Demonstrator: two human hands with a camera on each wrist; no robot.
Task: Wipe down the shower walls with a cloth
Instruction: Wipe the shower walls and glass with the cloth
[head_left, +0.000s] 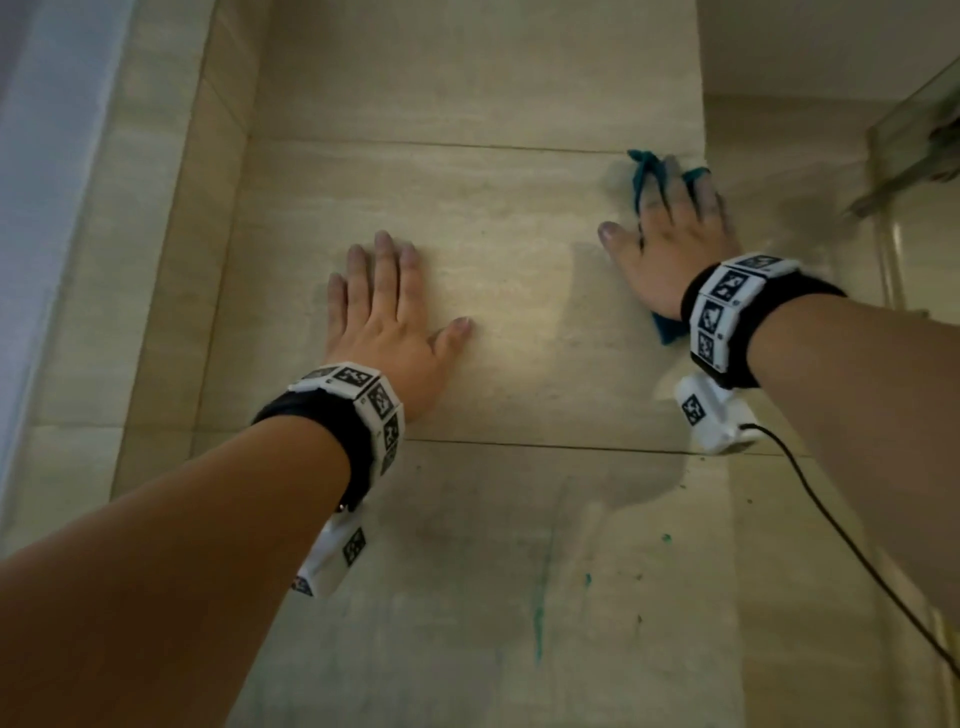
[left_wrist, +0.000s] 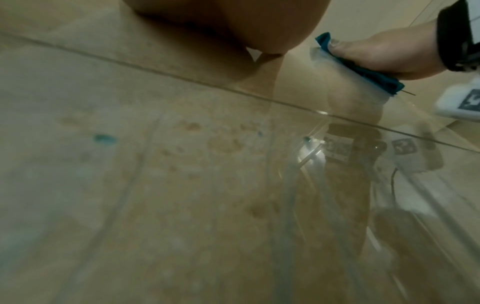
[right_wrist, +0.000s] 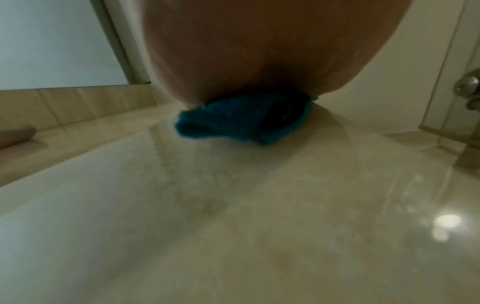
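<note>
The beige tiled shower wall (head_left: 493, 104) fills the head view. My right hand (head_left: 670, 234) presses a teal cloth (head_left: 644, 169) flat against the wall at the upper right, fingers straight and spread over it. The cloth's ends stick out beyond the fingertips and under the heel of the hand. The left wrist view shows this hand (left_wrist: 384, 53) on the cloth (left_wrist: 374, 77) from the side. In the right wrist view the cloth (right_wrist: 233, 121) bunches under the palm (right_wrist: 259, 51). My left hand (head_left: 384, 322) lies flat and bare on the wall, left of the cloth.
Teal streaks and spots (head_left: 540, 613) mark the tile below the hands, with one spot (left_wrist: 103, 139) in the left wrist view. A side wall (head_left: 171, 260) meets the tiles at the left. A glass panel with metal fittings (head_left: 924, 145) stands at the right. A black cable (head_left: 857, 556) hangs from my right wrist.
</note>
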